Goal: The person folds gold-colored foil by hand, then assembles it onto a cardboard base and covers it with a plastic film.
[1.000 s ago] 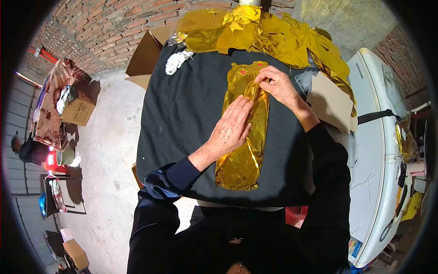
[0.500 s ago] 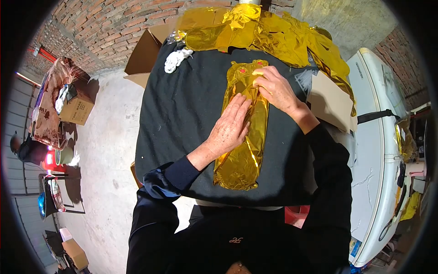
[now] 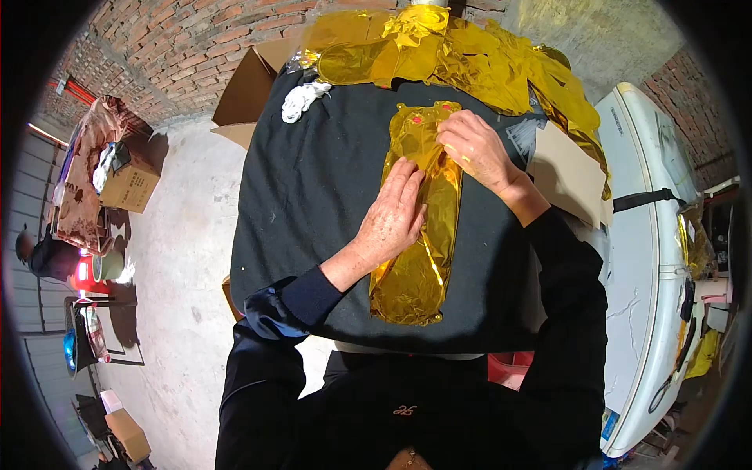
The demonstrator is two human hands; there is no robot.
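Note:
A long, flat piece of gold foil (image 3: 415,290), looking like a deflated foil balloon, lies lengthwise in front of me on a black cloth (image 3: 313,196). Two red spots show near its far end. My left hand (image 3: 392,215) rests flat on the foil's middle, fingers stretched forward and pressing it down. At the far right edge, my right hand (image 3: 476,153) has its fingers bent and pinched on the foil. The exact fold between those fingertips is hidden.
More gold foil sheets (image 3: 493,66) are heaped along the table's far edge. A white string bundle (image 3: 304,102) lies far left, a cardboard piece (image 3: 565,176) at right. Beyond stands a white fridge-like cabinet (image 3: 646,266). An open carton (image 3: 249,90) is behind the table.
My right hand has shifted slightly right, along the foil's right edge. My left hand stays nearly in place, and the foil lies as before.

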